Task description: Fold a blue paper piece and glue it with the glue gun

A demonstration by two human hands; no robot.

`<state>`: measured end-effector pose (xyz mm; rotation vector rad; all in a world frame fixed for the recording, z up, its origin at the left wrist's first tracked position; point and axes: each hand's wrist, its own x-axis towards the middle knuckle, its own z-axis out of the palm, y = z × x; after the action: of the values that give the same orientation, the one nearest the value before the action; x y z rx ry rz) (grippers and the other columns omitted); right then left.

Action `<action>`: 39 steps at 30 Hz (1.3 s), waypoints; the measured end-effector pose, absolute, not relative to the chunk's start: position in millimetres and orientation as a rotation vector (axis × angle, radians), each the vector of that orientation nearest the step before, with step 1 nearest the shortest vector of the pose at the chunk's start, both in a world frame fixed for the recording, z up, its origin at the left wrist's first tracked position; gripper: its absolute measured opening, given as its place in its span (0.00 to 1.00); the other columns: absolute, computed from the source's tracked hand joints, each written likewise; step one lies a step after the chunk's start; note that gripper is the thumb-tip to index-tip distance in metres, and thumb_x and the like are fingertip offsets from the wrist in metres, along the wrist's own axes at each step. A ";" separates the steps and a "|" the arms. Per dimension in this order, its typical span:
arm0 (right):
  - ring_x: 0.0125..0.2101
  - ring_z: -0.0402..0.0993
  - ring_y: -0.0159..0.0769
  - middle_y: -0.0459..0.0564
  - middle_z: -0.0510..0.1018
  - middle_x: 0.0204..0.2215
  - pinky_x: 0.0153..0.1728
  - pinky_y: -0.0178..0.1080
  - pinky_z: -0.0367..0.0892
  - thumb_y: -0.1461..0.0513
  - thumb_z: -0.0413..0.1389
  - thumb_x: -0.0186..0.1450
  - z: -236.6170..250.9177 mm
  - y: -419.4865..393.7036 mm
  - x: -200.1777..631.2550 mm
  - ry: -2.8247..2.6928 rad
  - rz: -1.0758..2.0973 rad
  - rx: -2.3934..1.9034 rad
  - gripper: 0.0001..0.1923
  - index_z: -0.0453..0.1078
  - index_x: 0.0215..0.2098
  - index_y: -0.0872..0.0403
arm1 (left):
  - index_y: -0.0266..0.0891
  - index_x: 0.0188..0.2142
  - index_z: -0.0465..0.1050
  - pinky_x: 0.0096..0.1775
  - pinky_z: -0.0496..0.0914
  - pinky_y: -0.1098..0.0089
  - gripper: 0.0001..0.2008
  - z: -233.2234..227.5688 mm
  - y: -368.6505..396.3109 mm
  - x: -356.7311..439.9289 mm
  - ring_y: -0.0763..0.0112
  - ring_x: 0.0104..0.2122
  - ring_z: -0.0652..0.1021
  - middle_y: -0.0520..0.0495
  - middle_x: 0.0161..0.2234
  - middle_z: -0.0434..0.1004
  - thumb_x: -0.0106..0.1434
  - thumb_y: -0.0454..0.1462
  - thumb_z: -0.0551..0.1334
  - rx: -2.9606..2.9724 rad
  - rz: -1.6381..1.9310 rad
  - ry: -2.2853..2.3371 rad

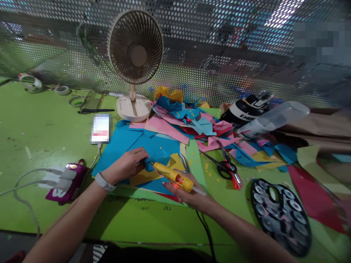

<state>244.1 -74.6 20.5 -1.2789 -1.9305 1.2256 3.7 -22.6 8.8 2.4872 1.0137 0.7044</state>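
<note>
A yellow glue gun is held in the right hand, the fingers closed round its grip from below and its nozzle aimed left at a small blue paper piece. That piece is pinned down by the left hand, whose fingertips are curled onto it; nothing is gripped inside the palm. A pale watch is worn on the left wrist. Under the blue piece, yellow paper and a large blue sheet are spread on the green table. A black cord is seen running from under the right hand toward the near edge. Just right of the gun, black-handled scissors are laid open, and nearer the right edge a dark round palette is set. Behind the sheets, a heap of coloured paper is piled, with a beige fan standing at its left. At the left, a magenta charger block with white cables is placed, and a phone lies beyond it.
</note>
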 end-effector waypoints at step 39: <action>0.38 0.74 0.45 0.54 0.78 0.36 0.41 0.45 0.66 0.45 0.51 0.62 0.6 -136.1 458.3 -1.773 -0.094 -2.001 0.22 0.71 0.38 0.52 | 0.39 0.37 0.68 0.38 0.70 0.66 0.10 9.0 1.7 -14.2 0.65 0.34 0.75 0.48 0.33 0.74 0.55 0.38 0.59 2.227 0.937 1.491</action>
<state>458.3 -136.1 0.6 -2.0013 -1.7731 -0.0937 -14.2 1.7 9.0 2.2269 1.4911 0.9370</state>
